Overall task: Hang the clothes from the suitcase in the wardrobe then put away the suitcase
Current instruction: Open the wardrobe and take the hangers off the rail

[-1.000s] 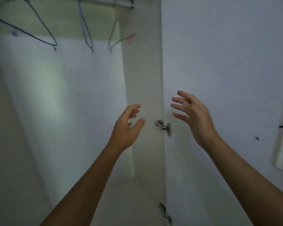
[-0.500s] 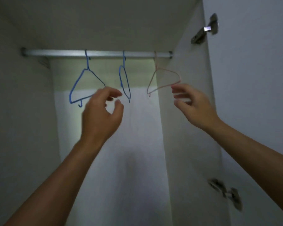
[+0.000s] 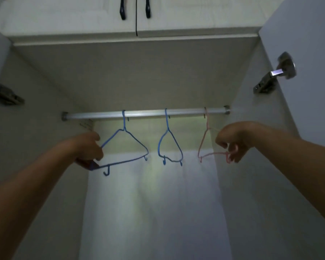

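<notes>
I've just reached up: my left hand (image 3: 88, 147) grips the blue hanger (image 3: 124, 121), my right hand (image 3: 231, 141) pinches the pink hanger (image 3: 207, 124), both hanging on the rail (image 3: 148, 113). No clothes or suitcase in view; hangers come first.

The round silver rail (image 3: 101, 115) looks like smooth, satin metal. The leftmost thin blue hanger (image 3: 133, 138) and the thin pink hanger (image 3: 214, 154) seem plastic-coated wire. The off-white wardrobe panels (image 3: 129, 72) are matt.
</notes>
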{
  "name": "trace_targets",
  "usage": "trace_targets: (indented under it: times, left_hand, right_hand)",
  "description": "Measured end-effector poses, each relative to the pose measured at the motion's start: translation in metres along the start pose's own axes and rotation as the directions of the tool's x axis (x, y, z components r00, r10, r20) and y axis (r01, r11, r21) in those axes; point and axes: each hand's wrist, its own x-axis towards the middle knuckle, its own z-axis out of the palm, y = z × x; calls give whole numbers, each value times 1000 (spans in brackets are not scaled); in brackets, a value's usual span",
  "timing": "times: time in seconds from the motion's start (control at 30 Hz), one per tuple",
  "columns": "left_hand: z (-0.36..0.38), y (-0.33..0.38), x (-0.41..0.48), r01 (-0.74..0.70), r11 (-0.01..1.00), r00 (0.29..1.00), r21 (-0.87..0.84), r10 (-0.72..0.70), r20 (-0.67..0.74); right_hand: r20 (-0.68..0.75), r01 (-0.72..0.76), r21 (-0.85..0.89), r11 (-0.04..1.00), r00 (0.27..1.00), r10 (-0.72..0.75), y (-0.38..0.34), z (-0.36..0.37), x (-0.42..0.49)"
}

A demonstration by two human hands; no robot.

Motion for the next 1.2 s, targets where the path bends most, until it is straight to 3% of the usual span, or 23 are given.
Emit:
trace_targets:
  times: [0.2,0.33,0.43,0.6,0.73,0.87,1.0,1.1,1.2]
  left_hand:
    - [33,-3,0,-92,934,981,-346,144,129]
    - [43,21,-5,-122,866,947,-485,248,205]
    - [41,39,-7,-89,819,904,-567,305,299]
    - [41,54,-2,33,779,850,-626,308,428]
    - [37,60,0,162,746,802,-645,281,527]
    - [27,75,-7,130,842,802,-523,220,554]
    - [27,91,-17,-78,972,865,-223,177,469]
    - [28,96,-17,-205,977,906,-62,214,366]
    - [24,96,-15,-284,958,924,43,262,277]
  right_hand:
    - [105,102,292,951,985,-138,2,37,14]
    - [133,246,235,940,950,-282,-19,61,14]
    - [148,310,231,922,926,-348,-36,79,20]
    - [152,324,371,870,903,-401,-57,110,25]
    - [15,368,528,766,897,-441,-65,141,33]
    - [-74,404,595,695,889,-453,-70,166,43]
    - [-126,477,605,637,848,-515,-77,178,43]
    - [-219,529,606,593,829,-516,-71,187,46]
    - [-443,681,456,573,732,-517,-55,198,47]
